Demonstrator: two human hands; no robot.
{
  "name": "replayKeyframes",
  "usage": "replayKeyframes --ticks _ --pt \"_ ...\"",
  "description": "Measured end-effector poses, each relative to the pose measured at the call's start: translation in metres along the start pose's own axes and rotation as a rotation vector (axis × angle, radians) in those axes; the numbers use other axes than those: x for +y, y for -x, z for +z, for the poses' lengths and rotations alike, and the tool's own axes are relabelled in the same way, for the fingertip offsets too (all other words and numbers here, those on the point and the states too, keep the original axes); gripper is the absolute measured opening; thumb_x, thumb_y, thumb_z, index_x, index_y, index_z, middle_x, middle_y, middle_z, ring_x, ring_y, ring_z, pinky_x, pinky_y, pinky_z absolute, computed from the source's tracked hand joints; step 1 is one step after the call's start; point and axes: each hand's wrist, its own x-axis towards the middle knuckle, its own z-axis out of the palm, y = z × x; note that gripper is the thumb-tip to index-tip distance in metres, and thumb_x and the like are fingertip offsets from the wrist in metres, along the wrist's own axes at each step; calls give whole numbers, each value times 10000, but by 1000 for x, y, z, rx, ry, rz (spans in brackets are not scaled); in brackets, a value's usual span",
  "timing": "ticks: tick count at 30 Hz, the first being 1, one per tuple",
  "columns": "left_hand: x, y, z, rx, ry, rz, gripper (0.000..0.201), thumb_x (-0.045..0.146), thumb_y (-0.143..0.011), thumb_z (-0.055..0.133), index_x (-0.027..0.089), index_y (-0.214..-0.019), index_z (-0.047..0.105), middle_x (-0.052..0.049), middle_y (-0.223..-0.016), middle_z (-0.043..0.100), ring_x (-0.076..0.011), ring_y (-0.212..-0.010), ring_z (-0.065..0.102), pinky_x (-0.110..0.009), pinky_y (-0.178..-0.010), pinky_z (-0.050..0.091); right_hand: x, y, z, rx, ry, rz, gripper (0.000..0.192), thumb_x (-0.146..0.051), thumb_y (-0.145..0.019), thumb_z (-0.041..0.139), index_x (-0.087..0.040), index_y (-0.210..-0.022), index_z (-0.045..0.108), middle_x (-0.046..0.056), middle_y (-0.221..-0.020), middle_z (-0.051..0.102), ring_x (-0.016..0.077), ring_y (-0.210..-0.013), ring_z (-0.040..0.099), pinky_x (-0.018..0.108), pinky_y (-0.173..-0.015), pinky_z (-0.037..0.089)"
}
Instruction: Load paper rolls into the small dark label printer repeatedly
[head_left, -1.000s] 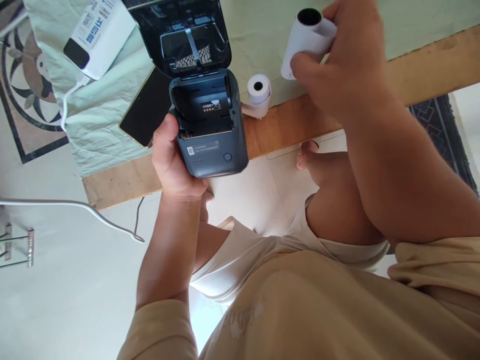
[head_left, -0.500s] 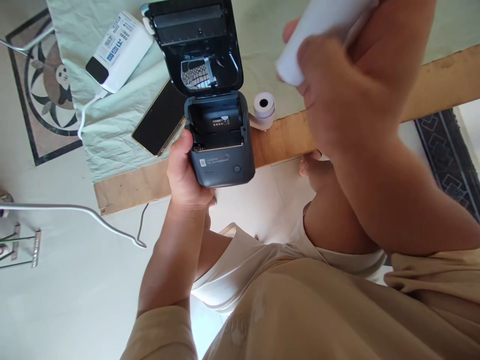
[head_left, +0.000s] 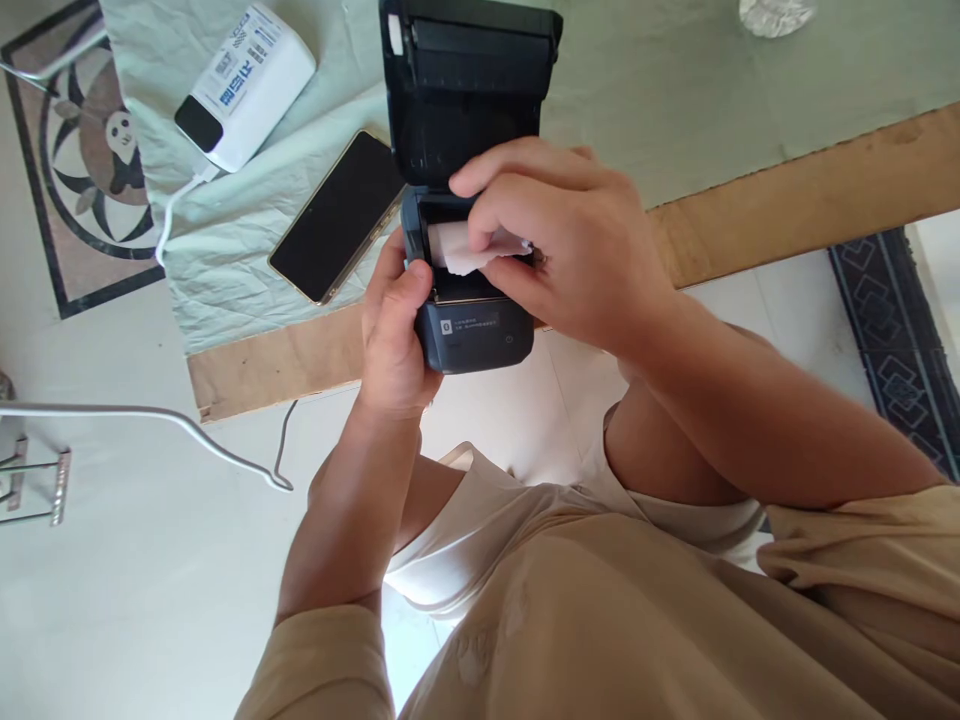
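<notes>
Here, a small dark printer [head_left: 472, 345], lid [head_left: 469, 130] raised, sits gripped in the left hand [head_left: 394, 330] at the counter's [head_left: 270, 355] wooden edge. The right hand [head_left: 577, 235] pinches a white paper roll [head_left: 448, 245] inside it, covering part of the compartment. Just left of the printer lies a phone [head_left: 337, 220]; beyond that, a white labelled device [head_left: 262, 100] with a cable [head_left: 166, 215]. Pale green cloth [head_left: 675, 100] spreads behind the printer; pale floor [head_left: 150, 580] shows below, a dark patterned mat [head_left: 896, 360] well to its right.

Single head view: forward, steeply down over shirt [head_left: 585, 610], near fingers [head_left: 525, 165].
</notes>
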Motion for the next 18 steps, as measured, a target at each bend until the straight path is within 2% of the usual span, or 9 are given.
replayKeyframes --ticks 4,8,12,14,18 --pt "1 -1 1 37 -15 -2 366 528 -868 649 247 -1102 676 -61 -1062 705 -285 -1088 657 -415 -970 518 -5 6 0 128 70 -96 212 -130 -872 482 -258 -812 640 18 -933 678 182 -847 599 348 -736 475" --pt "2 -2 1 3 -10 78 352 573 -901 557 267 -1009 694 -60 -949 687 -305 -1109 640 -444 -961 511 -17 14 4 115 77 -182 254 -172 -928 457 -243 -794 660 12 -835 658 165 -792 572 337 -728 459" --pt "-1 -4 -5 -47 -21 77 267 491 -803 707 305 -991 666 -48 -928 691 -370 -1214 610 -507 -959 514 -20 18 7 87 54 -270 232 -296 -956 497 -255 -799 662 -21 -869 704 173 -847 605 355 -734 428" --pt "-4 -6 -9 -34 -60 83 395 466 -736 772 333 -1088 653 -35 -1049 716 -393 -1273 583 -520 -975 526 -16 17 1 13 7 -247 269 -430 -970 500 -251 -858 667 -9 -941 705 185 -911 618 380 -795 464" --pt "-7 -8 -12 -60 -75 101 641 497 -680 833 393 -1261 582 -2 -1267 686 -396 -1392 507 -540 -1059 511 -3 11 -19 -190 -104 -38 337 -528 -964 514 -236 -1077 639 50 -1119 648 222 -1098 606 412 -907 535"
